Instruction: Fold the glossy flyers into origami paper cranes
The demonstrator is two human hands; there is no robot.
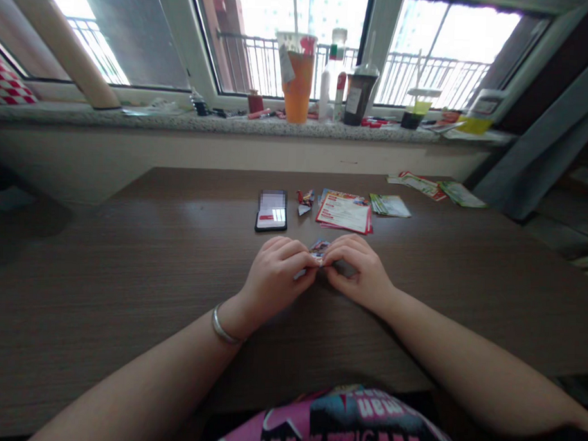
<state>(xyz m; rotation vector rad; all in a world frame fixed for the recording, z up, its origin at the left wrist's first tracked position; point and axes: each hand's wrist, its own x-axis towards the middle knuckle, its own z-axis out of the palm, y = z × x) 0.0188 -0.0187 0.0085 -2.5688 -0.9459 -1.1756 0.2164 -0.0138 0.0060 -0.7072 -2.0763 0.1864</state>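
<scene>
My left hand (282, 268) and my right hand (358, 268) meet at the middle of the table, fingertips nearly touching. Thumbs and fingers of both pinch a small printed piece of paper (320, 247), which shows colour on its far side; much of it is hidden behind the fingers. A silver bangle (221, 324) circles my left wrist. Just beyond the hands lies a small crumpled or folded colourful paper piece (305, 201). To its right is a stack of red-edged printed sheets (345, 211).
A phone (272, 211) with a lit screen lies on the brown table (152, 260). Green-edged cards (389, 206) and more printed papers (423, 185) sit at the back right. The windowsill beyond carries an orange drink cup (297, 85), a dark cup (360, 94), bottles and small clutter.
</scene>
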